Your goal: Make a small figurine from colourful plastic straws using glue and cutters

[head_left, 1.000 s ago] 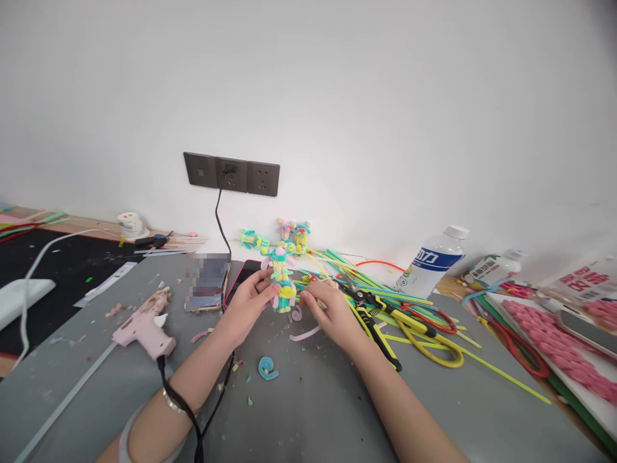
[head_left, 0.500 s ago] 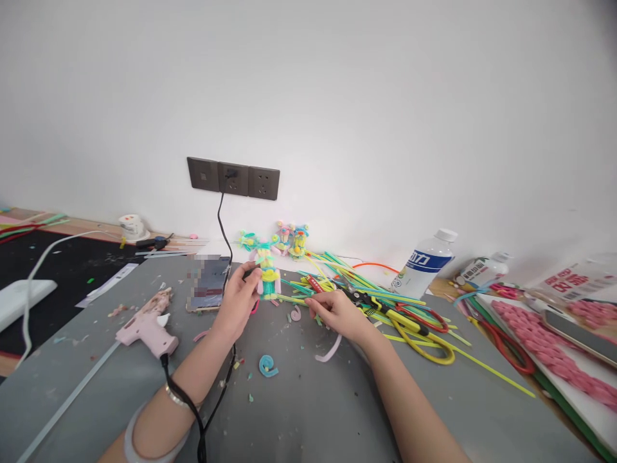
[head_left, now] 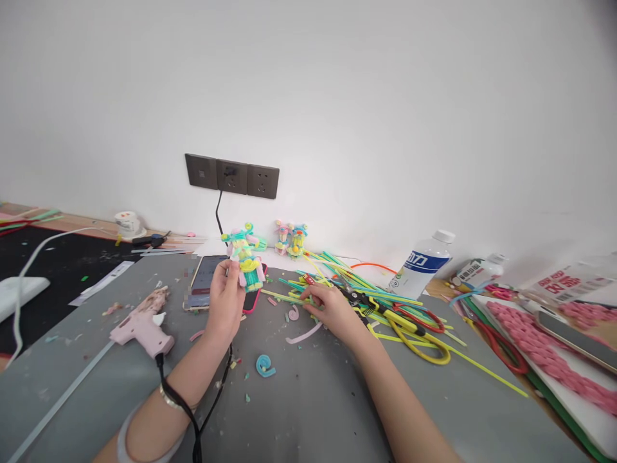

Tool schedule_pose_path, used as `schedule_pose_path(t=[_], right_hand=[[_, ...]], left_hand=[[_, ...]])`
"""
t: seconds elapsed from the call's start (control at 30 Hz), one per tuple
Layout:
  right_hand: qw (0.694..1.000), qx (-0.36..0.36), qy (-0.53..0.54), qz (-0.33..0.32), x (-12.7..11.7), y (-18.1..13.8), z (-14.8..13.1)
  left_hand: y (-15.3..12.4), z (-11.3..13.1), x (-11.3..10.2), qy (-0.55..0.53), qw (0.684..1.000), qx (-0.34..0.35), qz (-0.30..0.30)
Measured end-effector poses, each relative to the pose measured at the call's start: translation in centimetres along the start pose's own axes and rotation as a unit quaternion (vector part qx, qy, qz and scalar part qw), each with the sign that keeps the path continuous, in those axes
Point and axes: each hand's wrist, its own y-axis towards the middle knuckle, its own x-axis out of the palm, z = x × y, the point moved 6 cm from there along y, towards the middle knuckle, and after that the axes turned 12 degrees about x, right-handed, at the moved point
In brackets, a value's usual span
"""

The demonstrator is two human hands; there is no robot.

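Note:
My left hand (head_left: 226, 296) is closed around a small pipe-cleaner figure (head_left: 247, 260), yellow, teal and lilac, held upright above the desk. My right hand (head_left: 328, 307) is low over the desk, its fingers curled and tips together beside the pile of pipe cleaners (head_left: 344, 273). A yellow-green pipe cleaner (head_left: 282, 296) reaches to those fingertips, and a lilac strip (head_left: 303, 334) runs out from under the hand; whether either is gripped is hidden. Near them lie a lilac curl (head_left: 293, 313) and a blue coil (head_left: 265, 366). Two similar figures (head_left: 290, 238) stand against the wall.
A pink glue gun (head_left: 142, 328) lies at left, its black cable (head_left: 193, 418) across my left forearm. Yellow-handled pliers (head_left: 409, 328) rest on the pile, with a bottle (head_left: 424, 263) behind. Phones (head_left: 202, 283) lie behind my left hand.
My left hand has moved left with the figure, which has turned and uncovers a pink-edged phone. The lilac strip has shifted left below my right hand, which moved only slightly.

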Motion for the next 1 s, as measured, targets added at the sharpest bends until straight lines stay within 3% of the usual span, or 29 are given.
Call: schedule_pose_path(t=[0.23,0.4,0.5,0.77,0.9,1.0], right_hand=[[0.998,0.048,-0.013,0.045,-1.5,-0.2,1.0],[0.997,0.059,0.019,-0.037,0.1,-0.6,0.3],[0.995,0.045,0.062,-0.057,0.7,-0.6,-0.1],[0.994,0.024,0.052,-0.096,0.6,-0.9,-0.8],[0.995,0.07,0.046,-0.062,0.9,-0.7,-1.2],[0.992,0.09,0.084,-0.039,1.7,-0.4,-1.2]], left_hand=[[-0.4,-0.2,0.5,0.054,0.997,-0.034,-0.041],[-1.4,-0.5,1.9,0.213,0.955,-0.042,-0.201],[-1.8,-0.7,2.6,0.265,0.927,-0.037,-0.263],[-2.6,-1.5,2.8,0.331,0.881,-0.063,-0.334],[-3.0,-1.7,2.8,0.356,0.862,-0.061,-0.355],[-2.9,-1.8,2.6,0.358,0.865,-0.06,-0.346]])
